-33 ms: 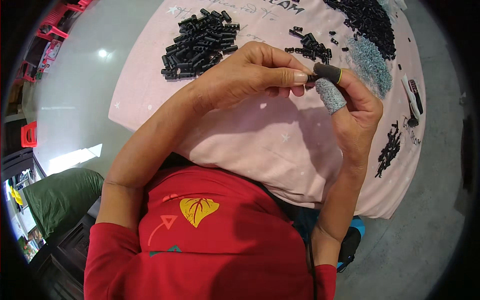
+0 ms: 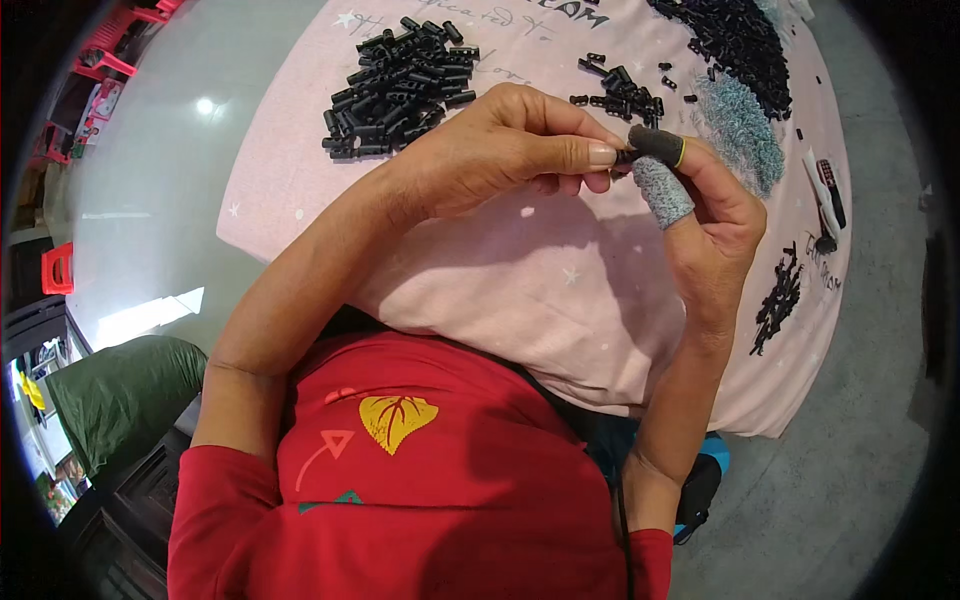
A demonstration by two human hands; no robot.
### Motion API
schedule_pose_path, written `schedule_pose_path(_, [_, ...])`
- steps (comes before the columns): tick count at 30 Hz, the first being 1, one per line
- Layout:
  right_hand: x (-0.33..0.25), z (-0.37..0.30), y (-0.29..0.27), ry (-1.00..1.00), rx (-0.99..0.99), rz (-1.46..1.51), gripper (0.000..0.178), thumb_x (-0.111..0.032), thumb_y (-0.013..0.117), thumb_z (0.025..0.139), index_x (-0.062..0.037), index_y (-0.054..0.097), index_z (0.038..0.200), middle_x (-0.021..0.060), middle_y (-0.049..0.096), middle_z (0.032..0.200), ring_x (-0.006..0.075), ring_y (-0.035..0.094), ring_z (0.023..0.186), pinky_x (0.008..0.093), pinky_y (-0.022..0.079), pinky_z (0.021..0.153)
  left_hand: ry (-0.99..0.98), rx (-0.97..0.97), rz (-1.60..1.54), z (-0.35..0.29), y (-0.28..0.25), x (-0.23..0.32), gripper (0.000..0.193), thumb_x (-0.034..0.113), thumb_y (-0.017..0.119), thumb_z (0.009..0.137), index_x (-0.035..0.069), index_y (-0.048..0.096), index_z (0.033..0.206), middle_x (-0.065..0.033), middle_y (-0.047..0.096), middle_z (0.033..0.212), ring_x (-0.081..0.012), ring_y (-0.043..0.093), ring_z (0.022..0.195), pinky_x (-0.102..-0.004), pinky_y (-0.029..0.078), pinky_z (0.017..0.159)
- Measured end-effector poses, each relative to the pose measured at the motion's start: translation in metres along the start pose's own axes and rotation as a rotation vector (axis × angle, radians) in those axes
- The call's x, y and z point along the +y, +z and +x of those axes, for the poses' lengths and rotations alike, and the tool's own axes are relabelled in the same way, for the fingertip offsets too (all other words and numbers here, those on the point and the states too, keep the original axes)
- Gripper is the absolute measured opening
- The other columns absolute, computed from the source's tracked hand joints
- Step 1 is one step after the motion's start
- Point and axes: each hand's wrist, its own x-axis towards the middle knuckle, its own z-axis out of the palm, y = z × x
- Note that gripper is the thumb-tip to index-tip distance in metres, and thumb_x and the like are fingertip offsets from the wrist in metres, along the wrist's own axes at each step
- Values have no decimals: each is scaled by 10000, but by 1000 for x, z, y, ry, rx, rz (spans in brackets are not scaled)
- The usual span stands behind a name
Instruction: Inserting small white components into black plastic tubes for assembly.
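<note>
Both my hands meet above a pink cloth [image 2: 500, 270] that covers my lap. My left hand [image 2: 500, 150] pinches a small black plastic piece [image 2: 625, 157] between thumb and fingers. My right hand [image 2: 710, 220] grips the same piece from the other side. Its thumb wears a grey finger cot [image 2: 662, 190] and its index finger a dark cot with a yellow rim [image 2: 657, 145]. Most of the piece is hidden by the fingertips.
On the cloth lie a pile of black tubular pieces [image 2: 400, 85], a smaller cluster [image 2: 625, 95], a big heap at the far right [image 2: 740, 40], a blue-grey fuzzy patch [image 2: 740, 130] and a short row of joined pieces [image 2: 780, 300]. A red stool [image 2: 60, 268] stands on the left.
</note>
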Motion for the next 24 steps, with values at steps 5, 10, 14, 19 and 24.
schedule_pose_path(5, [1, 0, 0, -53, 11, -38, 215, 79, 673, 912, 60, 716, 1122, 82, 700, 1077, 130, 681, 989, 241, 537, 888, -1, -9, -28, 0, 0, 0, 277, 230, 688, 1004, 41, 738, 1200, -9, 746, 909, -31, 623, 763, -175, 476, 670])
schedule_pose_path(10, [2, 0, -1, -105, 27, -174, 226, 94, 683, 869, 38, 732, 1082, 61, 708, 992, 109, 637, 859, 239, 516, 780, 5, -4, -15, 0, -1, 0, 274, 223, 688, 1003, 42, 739, 1202, -11, 747, 909, -31, 620, 763, -177, 477, 667])
schedule_pose_path(14, [3, 1, -3, -122, 28, -239, 216, 95, 686, 845, 29, 737, 1044, 62, 709, 944, 111, 623, 810, 245, 508, 741, 0, 18, 59, 1, 0, -1, 273, 207, 715, 983, 29, 743, 1188, -12, 747, 912, -38, 620, 762, -184, 487, 679])
schedule_pose_path(19, [2, 2, -2, -151, -6, -243, 194, 94, 682, 835, 27, 735, 1009, 80, 713, 928, 133, 654, 792, 255, 520, 726, 0, 21, 94, 1, 0, 0, 266, 194, 738, 965, 13, 749, 1160, -13, 746, 905, -43, 623, 758, -192, 496, 683])
schedule_pose_path(24, [1, 2, -3, -156, -26, -305, 213, 100, 679, 818, 19, 741, 1006, 87, 721, 931, 151, 682, 809, 264, 531, 720, 8, 17, 100, 0, -1, -2, 239, 184, 735, 968, 2, 753, 1122, -16, 737, 868, -46, 625, 741, -192, 493, 665])
